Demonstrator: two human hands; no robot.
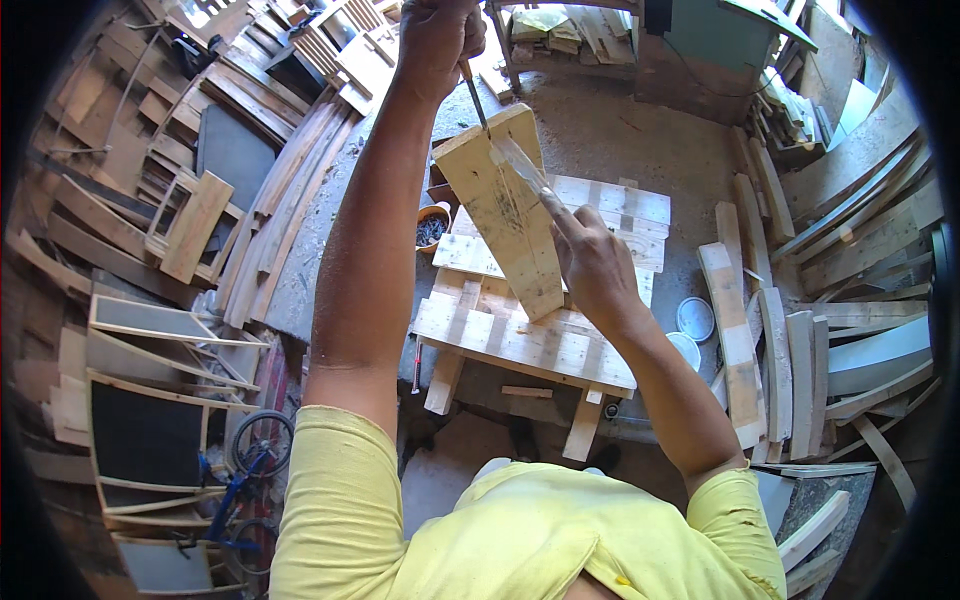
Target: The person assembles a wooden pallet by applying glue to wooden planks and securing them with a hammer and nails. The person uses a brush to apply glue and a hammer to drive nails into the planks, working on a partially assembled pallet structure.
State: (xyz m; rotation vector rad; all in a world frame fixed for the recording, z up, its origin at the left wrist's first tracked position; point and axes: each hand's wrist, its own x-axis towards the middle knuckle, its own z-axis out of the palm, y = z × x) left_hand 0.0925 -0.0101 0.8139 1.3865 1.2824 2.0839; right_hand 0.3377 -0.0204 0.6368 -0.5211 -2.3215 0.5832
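My left hand (pixel 440 38), raised at the top of the view, is closed round a slim metal-shafted tool (pixel 478 100) with a brownish handle. Its tip reaches the far end of a thick wooden board (pixel 505 225), which stands tilted over a low plank workbench (pixel 500 330). My right hand (pixel 600 262) is closed on a flat, pale, blade-like tool (pixel 520 165) that lies against the board's upper face. Its exact kind is unclear. Dark smudges mark the board between the tools and its near end. What props the board up is hidden.
An orange tub (pixel 432 226) of small dark pieces, likely nails, stands left of the bench. Two white round lids or tubs (pixel 694 318) and long boards (pixel 735 340) lie to the right. Wooden frames (pixel 150 420) and a blue bicycle (pixel 240 480) are at the left.
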